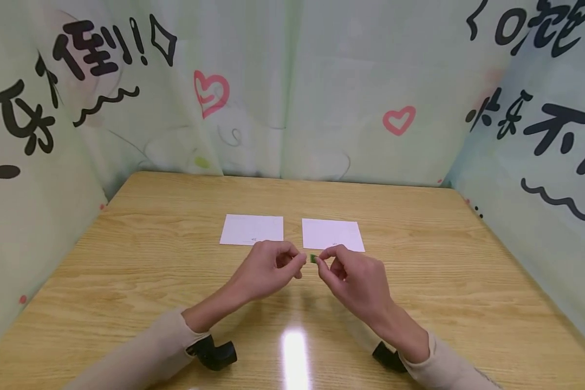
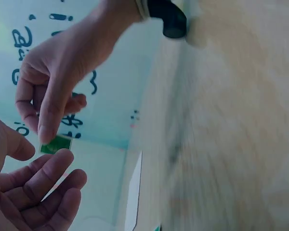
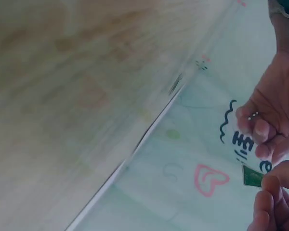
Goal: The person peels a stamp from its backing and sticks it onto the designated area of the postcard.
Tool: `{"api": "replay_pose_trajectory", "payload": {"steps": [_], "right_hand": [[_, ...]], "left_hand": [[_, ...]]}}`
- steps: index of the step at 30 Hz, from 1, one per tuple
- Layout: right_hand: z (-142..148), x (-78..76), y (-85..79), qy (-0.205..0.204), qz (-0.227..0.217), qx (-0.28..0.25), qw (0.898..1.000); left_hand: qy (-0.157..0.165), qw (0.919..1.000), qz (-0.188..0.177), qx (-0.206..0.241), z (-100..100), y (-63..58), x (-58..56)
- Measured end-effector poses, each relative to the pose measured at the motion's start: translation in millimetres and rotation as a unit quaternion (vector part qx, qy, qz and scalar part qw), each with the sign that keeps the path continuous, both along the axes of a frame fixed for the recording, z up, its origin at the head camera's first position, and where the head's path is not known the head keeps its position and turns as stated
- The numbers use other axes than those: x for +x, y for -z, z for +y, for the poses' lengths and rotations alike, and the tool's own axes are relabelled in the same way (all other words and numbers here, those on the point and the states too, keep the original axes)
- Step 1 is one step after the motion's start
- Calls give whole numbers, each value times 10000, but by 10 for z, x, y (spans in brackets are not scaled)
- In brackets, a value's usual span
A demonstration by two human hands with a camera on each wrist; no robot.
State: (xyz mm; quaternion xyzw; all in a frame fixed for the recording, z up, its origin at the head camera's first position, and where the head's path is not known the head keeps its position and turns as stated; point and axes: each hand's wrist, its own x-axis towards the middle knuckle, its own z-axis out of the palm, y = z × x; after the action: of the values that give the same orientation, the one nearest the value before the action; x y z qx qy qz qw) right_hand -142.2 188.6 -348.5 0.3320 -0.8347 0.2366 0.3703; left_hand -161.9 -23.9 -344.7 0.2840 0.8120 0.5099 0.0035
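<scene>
A small, flat green piece (image 1: 313, 259) with a pale edge is pinched between the thumb and a finger of my right hand (image 1: 363, 279), in front of the white papers. My left hand (image 1: 265, 273) faces it from the left, fingertips close to the piece. In the left wrist view, the left thumb and the relaxed fingers (image 2: 41, 180) stand apart with nothing gripped, and the green piece (image 2: 56, 144) shows near them under the right thumb. The right wrist view shows the green piece (image 3: 252, 176) sticking out from the right fingertips.
Two white papers, a left one (image 1: 252, 228) and a right one (image 1: 332, 234), lie side by side on the wooden table (image 1: 141, 254), with tiny marks near their front edges. Printed curtains (image 1: 322, 81) stand behind the table and at both sides. Black wrist mounts sit at both cuffs.
</scene>
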Motion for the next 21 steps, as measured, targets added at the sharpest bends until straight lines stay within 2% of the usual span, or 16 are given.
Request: {"api": "replay_pose_trajectory", "payload": {"steps": [4,9,15,21], "right_hand": [[-21,26,-17,-107,395,101,9991],[-51,55,-6,-237,784,228,9964],[-80,67,-2,-326,1323,583,9890],[-102,70,-11,-448,1592,745,9834]], "left_hand": [[139,9961,-757,442,-16,-9,51],[172,9890,-1248,770,-21,10,107],[145,9869,-1264,989,-16,25,142],[33,9875,-1159,1069,-17,17,157]]}}
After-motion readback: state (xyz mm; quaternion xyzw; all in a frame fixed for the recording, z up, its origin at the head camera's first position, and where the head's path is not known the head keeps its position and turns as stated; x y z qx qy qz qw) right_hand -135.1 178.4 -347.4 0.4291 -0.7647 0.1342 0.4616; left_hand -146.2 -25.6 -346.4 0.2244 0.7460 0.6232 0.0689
